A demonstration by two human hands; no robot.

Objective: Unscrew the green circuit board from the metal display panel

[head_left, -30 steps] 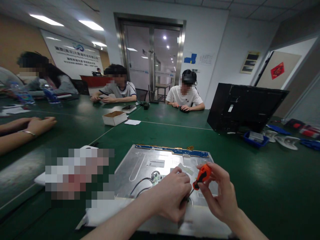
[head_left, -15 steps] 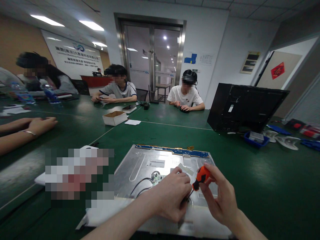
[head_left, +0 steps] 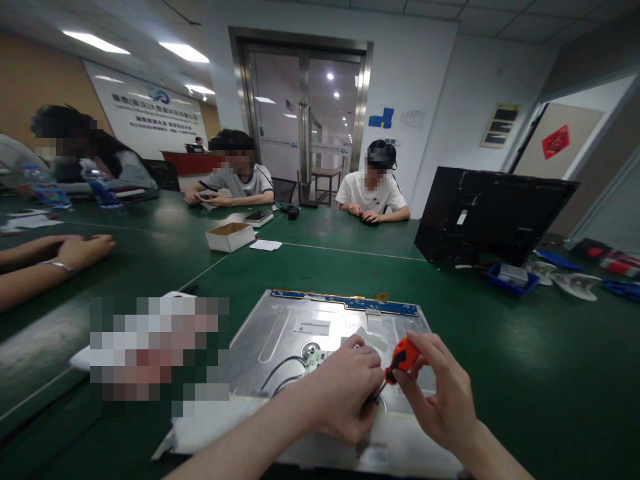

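A silvery metal display panel (head_left: 280, 327) lies flat before me, with a blue circuit strip (head_left: 345, 302) along its far edge. On it sit a small green-white circuit board (head_left: 316, 360) and black cables. My right hand (head_left: 443, 393) pinches the orange-and-black handle of a small screwdriver (head_left: 404, 357) between thumb and fingers. The screwdriver tilts, its thin shaft pointing down-left toward my other hand; the tip is hidden. My left hand (head_left: 350, 387) is closed over the panel's middle, fingers curled beside the shaft. What those fingers grip is out of sight.
A black monitor-like casing (head_left: 495, 213) stands at the right, with a blue tray (head_left: 515, 279) beside it. An open white box (head_left: 230, 237) and a paper slip (head_left: 266, 245) lie ahead. Another person's forearms (head_left: 60, 257) rest at the left. Several people sit around the green table (head_left: 350, 257).
The screwdriver's handle has turned slightly in my right hand, whose fingers have shifted on it. My left hand and the panel stay in place.
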